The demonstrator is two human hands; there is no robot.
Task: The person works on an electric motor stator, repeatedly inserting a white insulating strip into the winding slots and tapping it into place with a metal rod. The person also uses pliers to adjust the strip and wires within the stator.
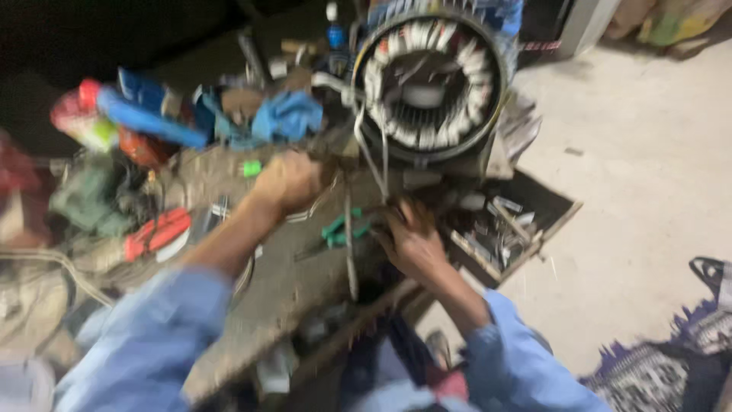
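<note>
A cluttered, worn wooden work surface is seen from above, through heavy motion blur. At its far edge stands a large electric motor stator, a round dark housing turned toward the camera, with white-sleeved windings ringed around its open bore. Loose white lead wires hang from the stator's lower left down toward the surface.

The left hand, on a blue-sleeved arm, is placed just left of the stator's base, with its fingers curled together into a loose fist; whether anything is clamped inside cannot be told because of the blur. The right hand, also blue-sleeved, is held below the stator, at the near edge of the surface, with the fingers bent around the lower ends of the hanging wires; a firm grip cannot be confirmed.

Between the two hands, green-handled pliers are laid flat on the surface. Further left, red-handled pliers are seen, well apart from both hands. Behind the left hand, a crumpled blue cloth is heaped among other blurred tools.

To the right of the right hand, an open wooden drawer filled with small metal parts juts out over a pale concrete floor.
</note>
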